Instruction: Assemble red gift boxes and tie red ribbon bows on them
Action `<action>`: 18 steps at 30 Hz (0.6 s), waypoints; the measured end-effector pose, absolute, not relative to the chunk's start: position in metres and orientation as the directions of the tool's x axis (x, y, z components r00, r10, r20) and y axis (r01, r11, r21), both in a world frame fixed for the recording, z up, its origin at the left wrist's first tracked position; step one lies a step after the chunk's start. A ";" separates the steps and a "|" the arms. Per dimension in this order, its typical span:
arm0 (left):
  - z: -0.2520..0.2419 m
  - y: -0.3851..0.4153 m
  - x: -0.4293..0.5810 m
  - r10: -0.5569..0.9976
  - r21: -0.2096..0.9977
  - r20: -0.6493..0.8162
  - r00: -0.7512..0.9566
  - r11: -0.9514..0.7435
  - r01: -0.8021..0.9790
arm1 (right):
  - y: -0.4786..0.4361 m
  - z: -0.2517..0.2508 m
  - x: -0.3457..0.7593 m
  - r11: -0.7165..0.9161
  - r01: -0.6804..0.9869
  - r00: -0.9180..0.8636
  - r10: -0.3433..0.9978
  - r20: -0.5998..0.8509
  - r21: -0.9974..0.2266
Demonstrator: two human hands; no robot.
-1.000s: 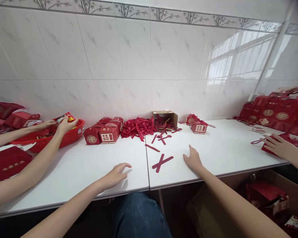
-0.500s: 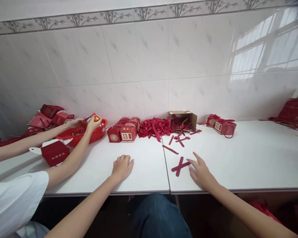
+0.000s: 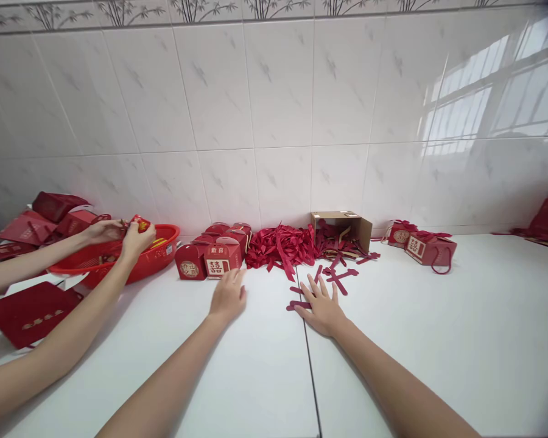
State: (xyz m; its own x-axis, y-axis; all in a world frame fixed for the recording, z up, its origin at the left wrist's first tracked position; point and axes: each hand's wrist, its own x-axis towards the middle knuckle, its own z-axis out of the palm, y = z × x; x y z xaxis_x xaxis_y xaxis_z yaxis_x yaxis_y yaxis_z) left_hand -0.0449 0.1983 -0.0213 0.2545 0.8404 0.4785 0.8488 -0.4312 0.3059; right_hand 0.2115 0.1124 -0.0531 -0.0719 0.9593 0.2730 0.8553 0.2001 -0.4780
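Observation:
My left hand [image 3: 228, 297] reaches forward over the white table, fingers extended toward the front of a red gift box [image 3: 218, 260] with gold characters. Whether its fingertips touch that box I cannot tell. Fingers spread, my right hand [image 3: 323, 307] lies flat near the table seam, over dark red strips [image 3: 296, 305] that partly stick out beneath it. More loose strips [image 3: 340, 278] lie just beyond its fingertips. A heap of red ribbons [image 3: 281, 246] sits between the gift boxes and an open cardboard box [image 3: 365, 234] on its side, which holds more strips.
At the left, a co-worker's hands [image 3: 137, 240] hold a small red and gold packet above a red plastic basket [image 3: 171, 243]. An open red box [image 3: 31, 313] stands in front of it, with piled boxes [image 3: 27, 225] behind. Two ribboned boxes [image 3: 432, 249] stand at right.
My right hand has moved left and forward, and the crossed strips have shifted left with it. My left hand has reached forward to the gift boxes. The view has moved closer over the table.

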 end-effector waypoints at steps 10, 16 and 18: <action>-0.043 0.257 0.054 0.686 0.374 0.446 0.575 -0.726 0.577 | 0.134 -0.051 0.201 0.320 0.669 -0.055 0.921 0.385 -0.671; -0.038 0.240 0.046 0.709 0.445 0.501 0.497 -0.703 0.555 | 0.128 -0.036 0.180 0.218 -0.070 -0.043 0.974 0.221 -0.974; -0.036 0.226 0.049 0.711 0.463 0.547 0.443 -0.697 0.548 | 0.125 -0.034 0.177 0.083 -0.230 -0.021 0.996 0.090 -0.970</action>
